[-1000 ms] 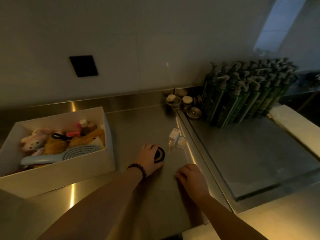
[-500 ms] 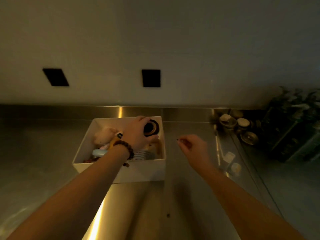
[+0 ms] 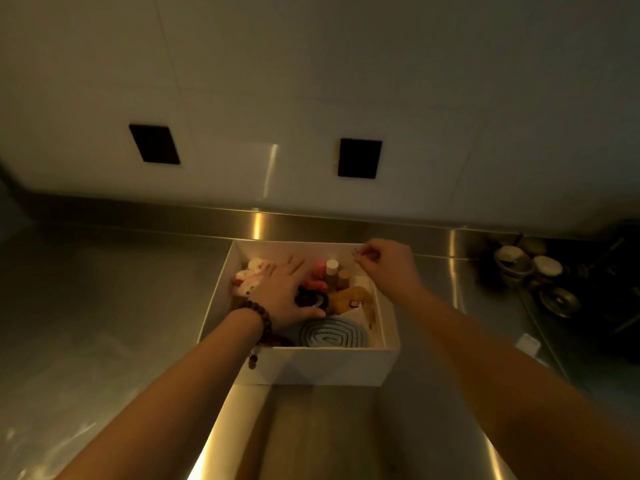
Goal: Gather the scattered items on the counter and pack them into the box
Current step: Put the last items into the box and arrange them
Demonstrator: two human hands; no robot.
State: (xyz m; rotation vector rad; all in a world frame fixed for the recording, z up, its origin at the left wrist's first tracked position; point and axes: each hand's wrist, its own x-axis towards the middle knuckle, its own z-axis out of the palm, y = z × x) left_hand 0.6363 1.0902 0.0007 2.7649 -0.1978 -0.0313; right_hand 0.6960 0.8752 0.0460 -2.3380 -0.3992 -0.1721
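No readable text, labels or numbers anywhere

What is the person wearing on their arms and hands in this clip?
Both forearms are bare, with no sleeves or gloves in view. The left hand has a bracelet of dark round beads at the wrist, with a short beaded end dangling. The right hand shows no bracelet or watch.

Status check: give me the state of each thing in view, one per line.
Box: open, no lid, nearly full.
Black disc: inside the box, under the left thumb.
Left hand: flat, pressing on the contents.
Right hand: fingers pinched over the box's far right corner; what they hold is unclear.
Hairbrush: lying in the box.
Jars: on the counter, unpacked.
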